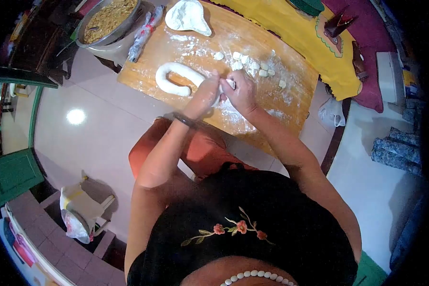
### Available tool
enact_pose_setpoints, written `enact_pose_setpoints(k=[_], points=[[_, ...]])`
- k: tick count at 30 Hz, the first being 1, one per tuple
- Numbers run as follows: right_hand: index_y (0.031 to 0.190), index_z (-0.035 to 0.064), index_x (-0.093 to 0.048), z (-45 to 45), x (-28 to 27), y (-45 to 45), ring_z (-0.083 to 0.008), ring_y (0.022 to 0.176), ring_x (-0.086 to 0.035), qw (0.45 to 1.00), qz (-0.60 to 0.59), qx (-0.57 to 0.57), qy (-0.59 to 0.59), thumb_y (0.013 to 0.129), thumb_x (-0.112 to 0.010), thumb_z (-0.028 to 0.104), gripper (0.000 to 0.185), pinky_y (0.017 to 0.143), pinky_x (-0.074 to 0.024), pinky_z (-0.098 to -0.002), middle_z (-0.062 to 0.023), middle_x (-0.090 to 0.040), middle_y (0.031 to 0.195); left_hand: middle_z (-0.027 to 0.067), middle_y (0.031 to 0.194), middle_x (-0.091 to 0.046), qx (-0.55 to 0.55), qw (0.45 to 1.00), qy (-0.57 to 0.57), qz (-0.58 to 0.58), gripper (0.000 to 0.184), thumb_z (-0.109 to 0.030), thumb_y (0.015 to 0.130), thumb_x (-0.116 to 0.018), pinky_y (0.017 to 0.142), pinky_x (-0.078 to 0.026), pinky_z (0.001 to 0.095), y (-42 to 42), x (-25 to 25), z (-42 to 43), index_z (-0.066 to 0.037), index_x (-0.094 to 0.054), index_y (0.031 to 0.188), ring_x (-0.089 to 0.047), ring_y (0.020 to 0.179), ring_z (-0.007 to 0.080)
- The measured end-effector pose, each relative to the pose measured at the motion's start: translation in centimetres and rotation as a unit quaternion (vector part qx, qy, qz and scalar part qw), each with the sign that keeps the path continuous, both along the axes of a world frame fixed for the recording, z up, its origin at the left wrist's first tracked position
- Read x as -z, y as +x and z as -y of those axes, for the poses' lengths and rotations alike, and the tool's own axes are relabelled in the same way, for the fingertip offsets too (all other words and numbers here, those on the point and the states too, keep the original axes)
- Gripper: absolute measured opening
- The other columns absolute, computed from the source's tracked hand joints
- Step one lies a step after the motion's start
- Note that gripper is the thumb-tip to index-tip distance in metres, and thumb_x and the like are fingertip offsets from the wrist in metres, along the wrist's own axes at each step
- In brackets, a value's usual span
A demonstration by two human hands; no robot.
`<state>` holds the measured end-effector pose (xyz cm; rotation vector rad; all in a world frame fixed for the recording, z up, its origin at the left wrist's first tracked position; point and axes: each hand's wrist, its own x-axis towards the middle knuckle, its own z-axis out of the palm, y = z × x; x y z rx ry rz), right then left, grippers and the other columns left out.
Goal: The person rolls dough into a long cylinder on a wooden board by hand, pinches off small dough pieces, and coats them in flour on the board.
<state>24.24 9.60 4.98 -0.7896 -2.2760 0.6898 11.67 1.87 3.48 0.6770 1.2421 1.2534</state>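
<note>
A thick white dough rope (164, 81) curves in a U on the floured wooden board (143, 78), and its right end runs into my hands. My left hand (207, 95) is closed round that end, with a dark bracelet on the wrist. Pressed close beside it, my right hand (242, 93) is closed with thumb and fingers pinching the dough tip. Fingers partly hide the dough between the two hands. Several small cut dough pieces (263, 73) lie just beyond my right hand amid scattered flour.
White flour (186, 16) sits in a container at the board's far edge. A metal basin of brownish filling (110, 21) stands at the upper left, near a rolled plastic bag (145, 33). A yellow cloth (291, 31) borders the far right. A small white chair (86, 205) stands lower left.
</note>
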Motion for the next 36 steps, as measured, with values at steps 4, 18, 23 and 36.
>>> enact_pose_setpoints(k=[4,18,23,36], points=[[0.091,0.0066,-0.059,0.2,1.3,-0.6,-0.0293,0.060,-0.061,0.994,-0.101,0.024,-0.016,0.083,-0.068,0.023,0.020,0.056,-0.0472,-0.0386,-0.0139,-0.060,0.071,0.0031,0.057,-0.049,-0.081,0.992,0.051,-0.087,0.058,-0.046,0.103,-0.027,0.046,-0.035,0.0268,1.8,-0.3,0.1,-0.002,-0.057,0.079,-0.044,0.050,0.0110],[0.086,0.0060,-0.060,-1.0,0.3,-1.5,-0.0280,0.065,-0.065,0.988,-0.063,-0.107,0.089,0.078,-0.074,0.026,0.026,0.056,-0.0488,-0.0365,-0.0113,-0.066,0.077,-0.0025,0.064,-0.047,0.043,0.988,0.008,0.146,0.049,-0.050,0.102,-0.030,0.043,-0.034,0.0196,-1.0,-1.1,-0.1,-0.009,-0.055,0.100,-0.041,0.049,0.0070],[0.082,0.0051,-0.060,-0.4,0.2,-1.8,-0.0292,0.063,-0.064,0.992,-0.082,-0.084,0.056,0.080,-0.070,0.018,0.017,0.055,-0.0484,-0.0371,-0.0128,-0.065,0.071,-0.0009,0.059,-0.049,0.001,0.995,0.011,0.097,0.047,-0.046,0.101,-0.034,0.044,-0.036,0.0235,-0.6,2.3,-0.2,-0.006,-0.058,0.093,-0.043,0.047,0.0089],[0.080,0.0047,-0.059,-5.3,1.8,2.9,-0.0300,0.075,-0.063,0.990,0.084,0.115,0.011,0.086,-0.061,0.019,0.015,0.063,-0.0484,-0.0405,-0.0142,-0.063,0.083,0.0167,0.080,-0.068,-0.017,0.798,0.213,-0.564,0.017,-0.012,0.095,-0.048,0.060,-0.051,0.0348,1.0,-0.1,0.4,-0.002,-0.061,0.091,-0.066,0.068,0.0260]])
